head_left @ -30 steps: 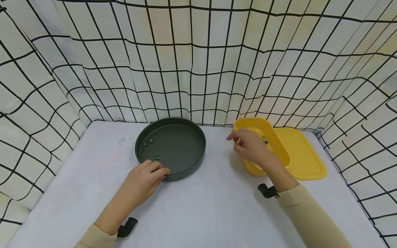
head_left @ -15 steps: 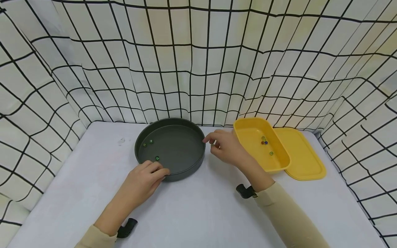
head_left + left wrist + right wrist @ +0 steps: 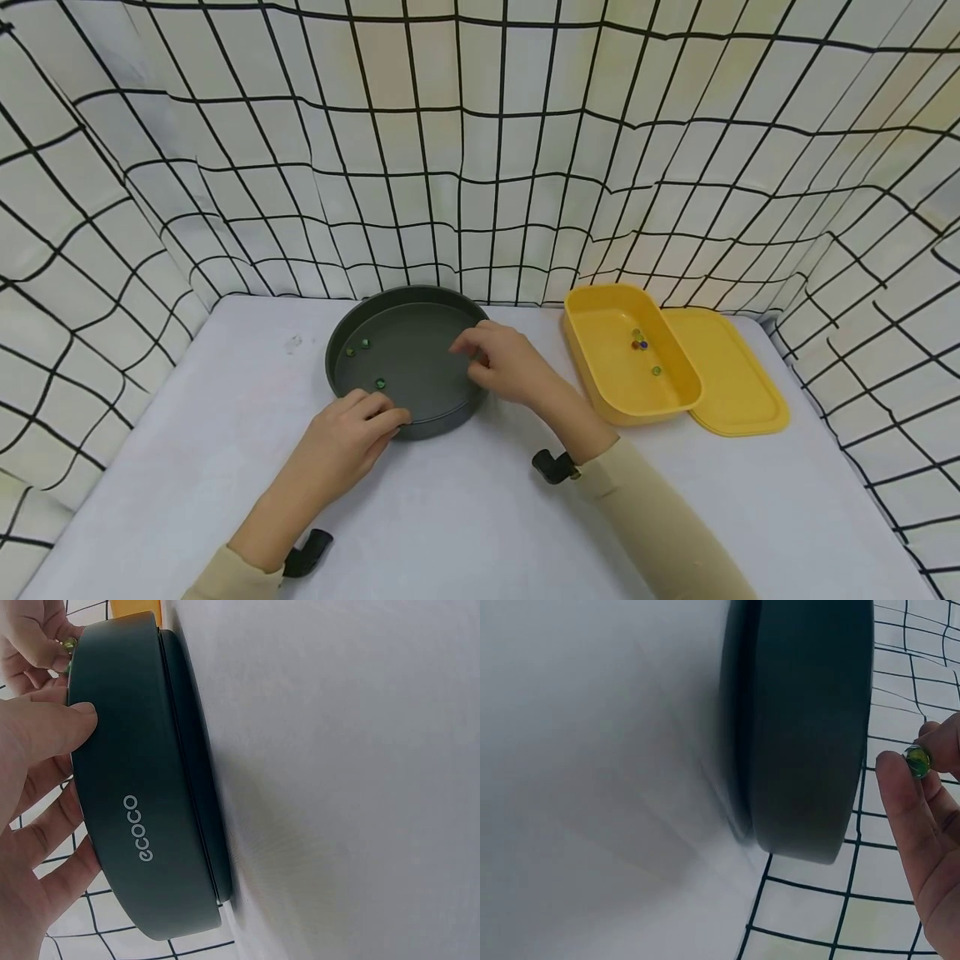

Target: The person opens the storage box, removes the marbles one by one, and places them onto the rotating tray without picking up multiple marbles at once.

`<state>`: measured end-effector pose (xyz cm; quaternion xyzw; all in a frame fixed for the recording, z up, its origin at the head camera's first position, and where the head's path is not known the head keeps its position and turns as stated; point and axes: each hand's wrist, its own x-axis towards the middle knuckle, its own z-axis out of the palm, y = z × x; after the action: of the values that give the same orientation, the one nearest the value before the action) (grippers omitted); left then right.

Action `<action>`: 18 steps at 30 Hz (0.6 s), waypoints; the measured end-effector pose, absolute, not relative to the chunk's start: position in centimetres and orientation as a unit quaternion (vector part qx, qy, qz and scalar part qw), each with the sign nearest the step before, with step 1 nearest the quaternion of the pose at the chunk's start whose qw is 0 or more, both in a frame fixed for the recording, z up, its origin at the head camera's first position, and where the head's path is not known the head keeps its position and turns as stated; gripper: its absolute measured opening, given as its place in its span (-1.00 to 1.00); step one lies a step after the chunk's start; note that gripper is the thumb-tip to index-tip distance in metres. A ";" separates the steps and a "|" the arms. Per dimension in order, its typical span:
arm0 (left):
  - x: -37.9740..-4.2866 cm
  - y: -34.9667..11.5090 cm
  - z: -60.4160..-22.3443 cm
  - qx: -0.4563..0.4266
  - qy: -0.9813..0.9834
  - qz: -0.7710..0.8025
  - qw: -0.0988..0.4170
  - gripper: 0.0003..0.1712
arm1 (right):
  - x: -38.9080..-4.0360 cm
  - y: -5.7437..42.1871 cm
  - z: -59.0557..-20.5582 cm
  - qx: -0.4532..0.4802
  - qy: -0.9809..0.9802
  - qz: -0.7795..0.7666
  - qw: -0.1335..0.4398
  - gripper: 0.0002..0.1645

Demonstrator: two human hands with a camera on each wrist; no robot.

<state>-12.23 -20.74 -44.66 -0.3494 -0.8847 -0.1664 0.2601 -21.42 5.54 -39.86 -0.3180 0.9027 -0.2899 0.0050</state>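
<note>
A dark green round tray (image 3: pixel 420 350) sits on the white table, with several green marbles (image 3: pixel 380 383) toward the left of its floor. My left hand (image 3: pixel 348 442) grips its near rim, thumb (image 3: pixel 67 727) on the outer wall and fingers over the edge. Over the tray's right side, my right hand (image 3: pixel 510 362) pinches a green and yellow glass marble (image 3: pixel 917 761) between thumb and fingertips. To the right stands a yellow rectangular tub (image 3: pixel 611 375) holding several small marbles (image 3: pixel 637 340), among them yellow-green, red and blue ones.
A flat yellow lid (image 3: pixel 738 379) lies partly under the tub's right side. White cloth walls with a black grid (image 3: pixel 480 167) enclose the table (image 3: pixel 480 525) at the back and both sides. Each wrist wears a small black camera (image 3: pixel 307 552).
My right hand has moved left from above the yellow tub to over the round tray's right side, carrying the marble. The left hand stays on the rim.
</note>
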 end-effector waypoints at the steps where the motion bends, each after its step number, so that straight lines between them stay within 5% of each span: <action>1: -12.2 -20.8 -44.6 -0.349 -0.885 -0.166 0.260 -0.62 | -21.5 5.3 -39.9 -0.319 0.903 -0.288 0.008 -0.59; 18: -12.2 -20.8 -44.6 -0.349 -0.885 -0.161 0.262 -0.61 | -22.2 2.7 -41.8 -0.328 0.914 -0.237 0.016 -0.61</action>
<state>-12.22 -20.77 -44.61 -0.3494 -0.8851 -0.1610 0.2619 -22.16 2.67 -41.81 -0.3283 0.9143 -0.2367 0.0159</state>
